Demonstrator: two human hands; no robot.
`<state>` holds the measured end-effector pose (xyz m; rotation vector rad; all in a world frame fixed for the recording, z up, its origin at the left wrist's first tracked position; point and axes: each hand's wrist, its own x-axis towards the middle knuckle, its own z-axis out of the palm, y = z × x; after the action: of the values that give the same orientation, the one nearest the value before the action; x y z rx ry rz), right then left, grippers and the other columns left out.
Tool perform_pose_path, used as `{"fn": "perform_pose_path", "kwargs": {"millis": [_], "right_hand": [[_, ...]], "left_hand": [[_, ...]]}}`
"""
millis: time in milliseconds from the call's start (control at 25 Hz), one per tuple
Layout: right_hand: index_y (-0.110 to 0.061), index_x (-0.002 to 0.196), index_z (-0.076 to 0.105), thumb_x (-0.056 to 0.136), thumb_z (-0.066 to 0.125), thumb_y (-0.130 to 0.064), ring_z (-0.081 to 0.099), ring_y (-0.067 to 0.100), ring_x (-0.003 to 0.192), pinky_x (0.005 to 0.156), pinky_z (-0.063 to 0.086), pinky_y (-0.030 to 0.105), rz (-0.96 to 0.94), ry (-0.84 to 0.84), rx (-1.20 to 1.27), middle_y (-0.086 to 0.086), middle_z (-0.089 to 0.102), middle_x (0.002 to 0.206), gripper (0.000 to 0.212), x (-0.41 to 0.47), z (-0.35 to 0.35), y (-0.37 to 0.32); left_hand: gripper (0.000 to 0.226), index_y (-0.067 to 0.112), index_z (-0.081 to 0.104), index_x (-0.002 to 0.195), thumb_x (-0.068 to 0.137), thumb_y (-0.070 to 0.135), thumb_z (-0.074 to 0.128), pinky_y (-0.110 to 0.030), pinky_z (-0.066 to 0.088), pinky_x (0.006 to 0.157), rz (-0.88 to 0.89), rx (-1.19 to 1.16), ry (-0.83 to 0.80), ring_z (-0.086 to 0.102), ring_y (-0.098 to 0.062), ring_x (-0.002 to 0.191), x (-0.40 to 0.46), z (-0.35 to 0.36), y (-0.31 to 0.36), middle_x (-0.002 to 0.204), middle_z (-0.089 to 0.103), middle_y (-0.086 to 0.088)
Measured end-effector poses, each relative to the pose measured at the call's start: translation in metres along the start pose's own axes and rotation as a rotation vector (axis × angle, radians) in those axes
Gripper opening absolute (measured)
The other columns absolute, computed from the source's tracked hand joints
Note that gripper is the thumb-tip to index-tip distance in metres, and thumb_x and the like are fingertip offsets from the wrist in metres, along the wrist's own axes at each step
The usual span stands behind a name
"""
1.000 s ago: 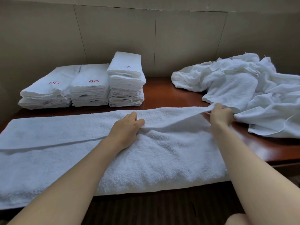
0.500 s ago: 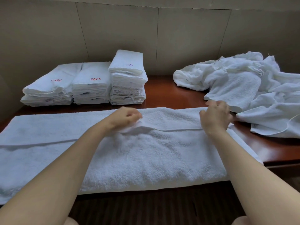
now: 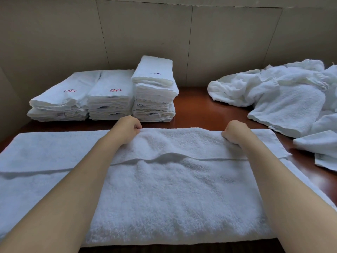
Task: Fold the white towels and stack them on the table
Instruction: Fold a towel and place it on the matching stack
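Both forearms are reaching straight out from the near edge, roughly parallel, across a long white towel (image 3: 164,194) that is lying spread over the near part of the dark wooden table (image 3: 193,108). The left hand (image 3: 125,127) is sitting knuckles-up at the towel's far edge, its fingers curling down and pinching the folded-over fabric there. The right hand (image 3: 235,131) is doing the same further right, fist-like, its fingers tucking into the same far edge; the fingertips of both hands are hiding behind the knuckles, so how much cloth each is gripping is hard to make out. A flap of the towel is lying doubled back toward the near side, its free hem forming a wavy line across the middle between the two arms.

The towel's left end is running out of view, and its near edge is hanging over the table front. At the far left, three stacks of folded towels (image 3: 109,95) are standing side by side against the wall, the rightmost one tallest; small red marks are showing on the two lower stacks, too small to read. At the far right, a heap of unfolded towels (image 3: 284,99) is lying crumpled, its right side getting cut off by the picture's edge
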<state>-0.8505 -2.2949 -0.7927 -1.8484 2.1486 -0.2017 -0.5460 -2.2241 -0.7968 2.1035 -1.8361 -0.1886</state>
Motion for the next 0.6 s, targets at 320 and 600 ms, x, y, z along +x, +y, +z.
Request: {"fn": "perform_pose_path", "kwargs": {"millis": [320,600], "right_hand": [[-0.006,0.121,0.042,0.096,0.037,-0.008,0.043,0.038,0.117,0.086,0.035,0.041,0.013,0.331,0.102,0.022,0.048,0.126,0.026,-0.005,0.015,0.004],[-0.029,0.145,0.028,0.095,0.039,-0.051,0.025,0.026,0.138,0.107,0.025,0.048,-0.434,0.122,-0.042,0.01,0.03,0.149,0.056,-0.037,0.033,-0.03]], "left_hand": [[0.043,0.011,0.044,0.135,0.094,-0.003,0.04,-0.037,0.04,0.087,-0.009,0.016,0.087,0.046,-0.034,0.108,-0.001,0.019,0.002,0.125,0.039,-0.017],[0.056,0.03,0.014,0.151,0.099,0.05,0.022,-0.044,0.014,0.115,0.038,0.204,-0.146,0.009,-0.024,0.146,-0.028,0.03,0.048,0.159,0.007,-0.007]]}}
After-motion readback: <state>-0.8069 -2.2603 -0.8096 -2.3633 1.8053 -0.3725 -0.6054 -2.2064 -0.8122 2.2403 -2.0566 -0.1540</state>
